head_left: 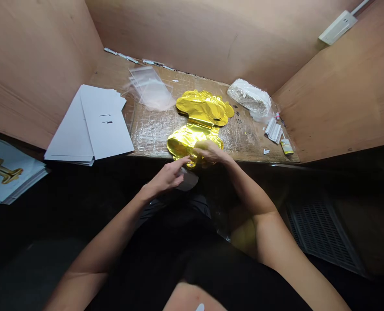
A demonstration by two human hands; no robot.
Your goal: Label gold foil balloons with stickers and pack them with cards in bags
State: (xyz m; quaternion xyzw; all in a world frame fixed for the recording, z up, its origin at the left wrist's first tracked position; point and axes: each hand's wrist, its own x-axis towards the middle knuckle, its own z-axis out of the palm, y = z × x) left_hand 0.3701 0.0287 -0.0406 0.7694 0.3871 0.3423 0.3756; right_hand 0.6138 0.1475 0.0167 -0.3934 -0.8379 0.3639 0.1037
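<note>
A crumpled gold foil balloon (187,141) lies at the front edge of the wooden table (243,138). My right hand (211,152) is closed on its near edge. My left hand (168,176) sits just below the edge, index finger stretched toward the foil, the other fingers curled around a small white piece (188,181). Behind the gripped foil lies a flat pile of more gold foil balloons (205,106).
A stack of white cards (91,127) lies at the left, clear plastic bags (151,88) behind it. A white bundle (249,97), small packets (274,130) and a small tube (287,147) lie at the right. Printed sheets (7,172) sit far left. Wooden walls surround the table.
</note>
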